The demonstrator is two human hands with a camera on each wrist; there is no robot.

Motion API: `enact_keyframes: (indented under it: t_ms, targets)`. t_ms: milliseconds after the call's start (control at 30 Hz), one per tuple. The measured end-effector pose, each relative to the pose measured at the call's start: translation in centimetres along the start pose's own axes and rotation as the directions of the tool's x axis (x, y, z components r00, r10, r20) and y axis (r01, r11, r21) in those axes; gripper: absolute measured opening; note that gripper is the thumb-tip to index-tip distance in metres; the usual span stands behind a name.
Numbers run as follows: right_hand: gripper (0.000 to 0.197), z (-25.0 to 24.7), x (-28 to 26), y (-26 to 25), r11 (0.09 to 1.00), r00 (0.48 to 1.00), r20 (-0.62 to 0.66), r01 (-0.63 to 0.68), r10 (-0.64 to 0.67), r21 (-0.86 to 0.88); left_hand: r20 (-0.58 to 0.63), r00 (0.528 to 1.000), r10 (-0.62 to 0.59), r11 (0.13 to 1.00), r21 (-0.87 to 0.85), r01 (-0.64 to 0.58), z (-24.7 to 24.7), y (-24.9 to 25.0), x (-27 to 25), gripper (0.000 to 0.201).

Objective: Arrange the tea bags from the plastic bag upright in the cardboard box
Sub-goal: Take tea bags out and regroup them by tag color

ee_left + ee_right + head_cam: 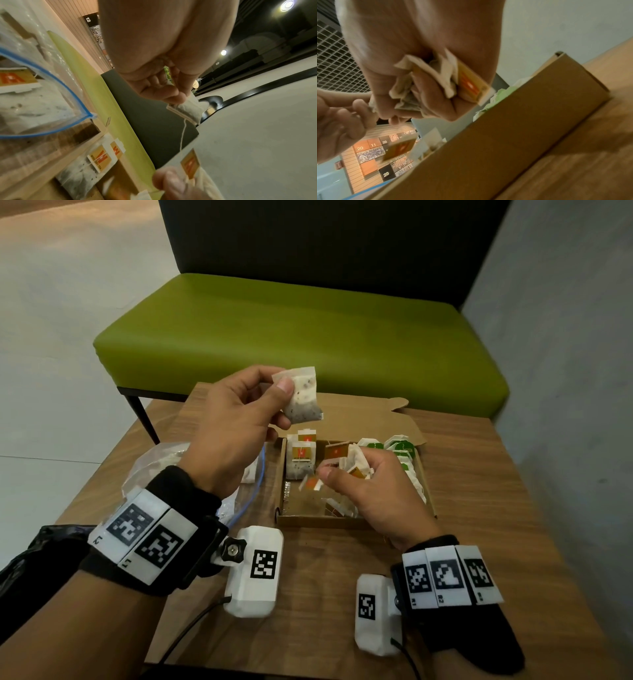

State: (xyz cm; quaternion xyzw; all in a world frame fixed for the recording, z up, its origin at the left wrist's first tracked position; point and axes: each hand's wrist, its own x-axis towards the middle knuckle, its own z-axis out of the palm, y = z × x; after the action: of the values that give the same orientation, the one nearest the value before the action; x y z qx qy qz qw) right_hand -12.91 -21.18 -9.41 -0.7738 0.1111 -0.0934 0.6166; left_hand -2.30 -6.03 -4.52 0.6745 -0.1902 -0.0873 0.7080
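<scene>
My left hand (239, 412) pinches one white tea bag (303, 395) above the far left corner of the cardboard box (318, 520). Its string (182, 135) runs down to an orange tag (190, 163) held at my right thumb. My right hand (363, 484) hovers over the box and grips a bunch of tea bags (440, 75) with orange tags. Inside the box, orange-tagged bags (301, 457) stand at the left and green-tagged bags (400, 448) stand along the right. The clear plastic bag (161, 465) with a blue zip edge lies left of the box and holds more tea bags (17, 79).
The box sits on a small wooden table (479, 508) with its lid flap (370, 412) open to the far side. A green bench seat (291, 337) stands beyond the table. A grey wall (565, 337) is on the right.
</scene>
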Motion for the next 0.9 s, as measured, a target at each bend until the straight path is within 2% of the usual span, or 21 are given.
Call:
enact_keyframes:
  t_ms: [167, 300, 400, 467, 533, 633, 700, 800, 900]
  targets:
    - [0.008, 0.1, 0.0, -0.5, 0.998, 0.999, 0.001, 0.043, -0.043, -0.04, -0.03, 1.0, 0.003, 1.0, 0.021, -0.003, 0.3, -0.4, -0.2, 0.006]
    - [0.008, 0.4, -0.1, -0.5, 0.992, 0.999, 0.017, 0.047, -0.045, -0.118, -0.071, 0.997, -0.042, 0.999, -0.03, 0.04, 0.3, -0.4, -0.2, 0.009]
    - [0.007, 0.3, 0.0, 0.0, 0.986, 0.999, 0.026, 0.048, -0.045, -0.161, -0.075, 0.997, -0.034, 0.999, 0.01, 0.035, 0.2, -0.2, -0.1, 0.01]
    - [0.02, 0.2, 0.0, 0.2, 0.983, 1.0, -0.005, 0.025, -0.026, -0.181, -0.068, 0.998, 0.008, 0.998, 0.058, -0.004, 0.2, -0.1, -0.1, 0.012]
    - [0.032, -0.2, 0.2, 0.5, 0.996, 0.997, -0.073, -0.016, 0.01, -0.085, -0.05, 0.998, 0.038, 0.995, 0.095, -0.033, 0.2, 0.0, -0.2, 0.012]
    - [0.037, -0.6, 0.4, 0.5, 1.0, 0.984, -0.181, 0.001, 0.0, 0.007, -0.013, 0.998, 0.057, 0.988, 0.144, -0.055, 0.4, 0.1, -0.4, 0.012]
    - [0.032, -0.6, 0.5, 0.3, 0.999, 0.978, -0.204, 0.038, -0.035, 0.009, 0.021, 0.998, 0.065, 0.983, 0.168, -0.068, 0.6, 0.1, -0.5, 0.012]
    - [0.016, -0.4, 0.5, 0.0, 0.997, 0.971, -0.233, 0.064, -0.055, 0.031, 0.063, 0.995, 0.075, 0.983, 0.164, -0.085, 0.9, 0.2, -0.7, 0.012]
    - [0.009, -0.4, 0.5, 0.0, 0.997, 0.963, -0.271, 0.022, -0.001, 0.073, -0.021, 0.998, 0.061, 0.996, 0.062, -0.06, 0.3, 0.2, -0.2, 0.014]
